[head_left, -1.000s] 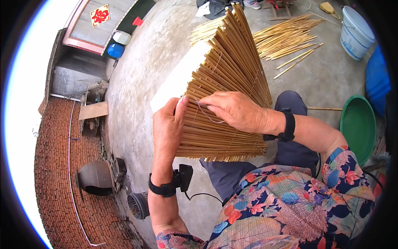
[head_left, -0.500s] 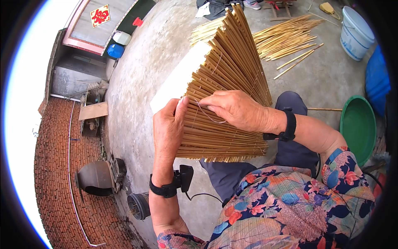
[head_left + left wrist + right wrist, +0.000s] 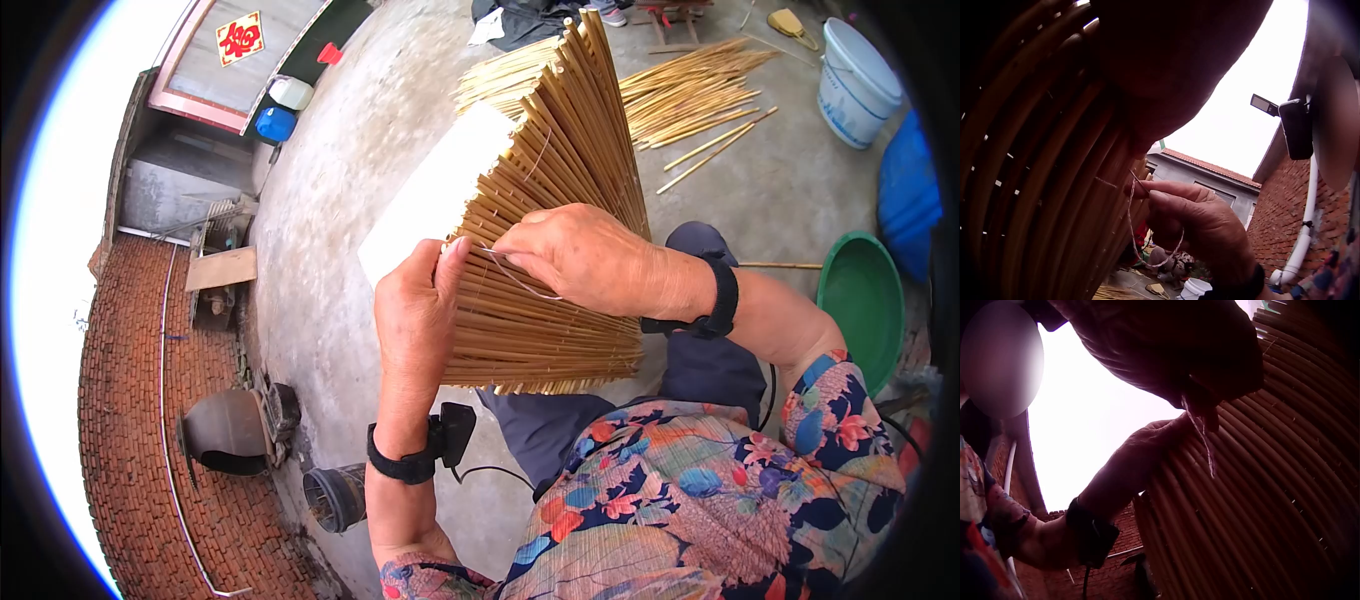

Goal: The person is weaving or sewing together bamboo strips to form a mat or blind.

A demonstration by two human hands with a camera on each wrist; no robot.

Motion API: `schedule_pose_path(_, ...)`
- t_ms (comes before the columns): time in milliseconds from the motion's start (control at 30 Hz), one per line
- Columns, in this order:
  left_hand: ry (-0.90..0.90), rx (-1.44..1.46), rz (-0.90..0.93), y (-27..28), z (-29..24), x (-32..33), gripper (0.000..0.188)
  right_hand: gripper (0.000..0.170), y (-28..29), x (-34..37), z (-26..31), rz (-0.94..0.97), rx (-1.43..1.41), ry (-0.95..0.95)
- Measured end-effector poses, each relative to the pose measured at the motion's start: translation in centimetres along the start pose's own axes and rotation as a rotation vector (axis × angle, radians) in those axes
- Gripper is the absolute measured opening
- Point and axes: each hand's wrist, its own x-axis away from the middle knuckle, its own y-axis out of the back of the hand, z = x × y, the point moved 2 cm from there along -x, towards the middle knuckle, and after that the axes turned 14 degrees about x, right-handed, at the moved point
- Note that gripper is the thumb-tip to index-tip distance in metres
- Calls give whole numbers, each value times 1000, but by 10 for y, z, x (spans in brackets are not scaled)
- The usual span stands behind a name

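Observation:
A panel of sorghum-like stalks (image 3: 560,335), stitched side by side with thread, stands fanned in front of the person's knees. At its near left corner the left hand (image 3: 412,315) grips the stalk ends, thumb up along the edge and the other fingers mostly hidden behind. Close beside that thumb, the right hand (image 3: 600,262) pinches a thin needle (image 3: 1139,180) between thumb and forefinger. The needle's tip points at the stalks near the left hand. A pale twisted thread (image 3: 1129,219) hangs in a loop below the right hand, and crosses the stalk face in the head view.
Loose stalks (image 3: 690,95) lie on the concrete floor beyond the panel. A white bucket (image 3: 855,90), a green basin (image 3: 865,310) and a blue barrel (image 3: 908,195) stand at the right. On the left are a dark jar (image 3: 225,425) and a black pot (image 3: 335,497) near a brick wall.
Both hands and the panel's near edge have shifted slightly right in the head view. The right hand has risen a little, with the thread loop drawn out a bit farther right.

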Motion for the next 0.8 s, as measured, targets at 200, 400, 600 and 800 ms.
schedule_pose_path(200,-51,-85,45,-8,-15,6,33,18,7,10,7,48,40,-83)
schedule_pose_path(400,-155,-138,113,-20,-29,17,27,20,27,31,7,-44,-52,-73)
schedule_pose_path(600,-334,-110,108,-19,-61,32,24,19,55,58,25,-50,-135,-94)
schedule_pose_path(800,-663,-253,47,-13,-89,28,24,21,72,69,32,-173,-91,-79)
